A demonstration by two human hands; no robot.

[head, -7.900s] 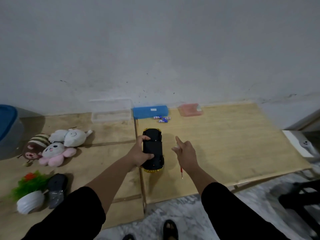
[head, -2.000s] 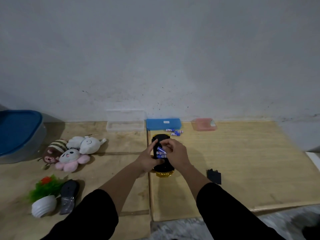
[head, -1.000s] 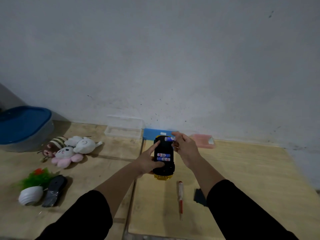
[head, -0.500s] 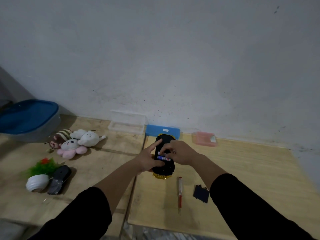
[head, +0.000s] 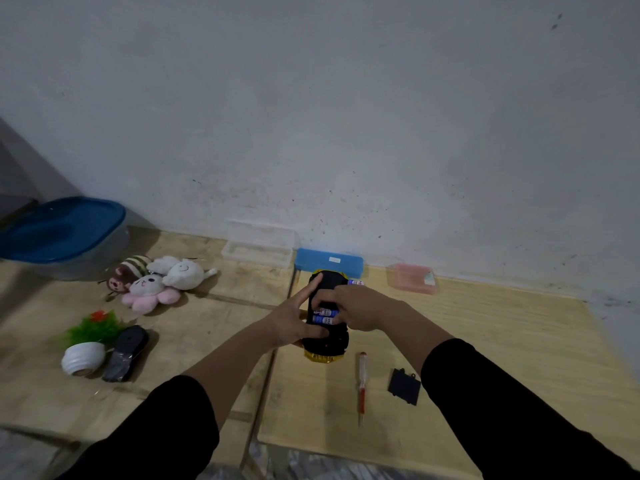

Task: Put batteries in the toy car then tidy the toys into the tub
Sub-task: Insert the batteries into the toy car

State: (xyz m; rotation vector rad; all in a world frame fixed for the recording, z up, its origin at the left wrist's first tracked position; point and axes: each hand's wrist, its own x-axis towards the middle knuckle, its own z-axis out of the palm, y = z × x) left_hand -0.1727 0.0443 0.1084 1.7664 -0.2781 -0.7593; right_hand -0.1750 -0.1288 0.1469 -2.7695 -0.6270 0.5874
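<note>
The yellow toy car (head: 325, 341) lies upside down on the wooden board, its black underside up. My left hand (head: 292, 320) grips its left side, index finger stretched along the chassis. My right hand (head: 360, 308) presses a battery into the open compartment, where two blue-and-white batteries (head: 323, 315) show side by side. One more battery (head: 356, 282) lies on the board just beyond the car. The black battery cover (head: 403, 386) and a red screwdriver (head: 362, 386) lie to the right of the car. The tub (head: 62, 237) with a blue lid stands at the far left.
Three plush toys (head: 156, 282) lie in a heap left of centre. A small potted plant (head: 88, 344) and a black object (head: 126, 351) lie nearer on the left. A clear box (head: 258, 249), a blue case (head: 329, 265) and a pink box (head: 412, 282) line the wall.
My right hand fetched a battery from beyond the car and now presses it into the compartment. My left hand has kept its hold on the car. The camera shifted slightly.
</note>
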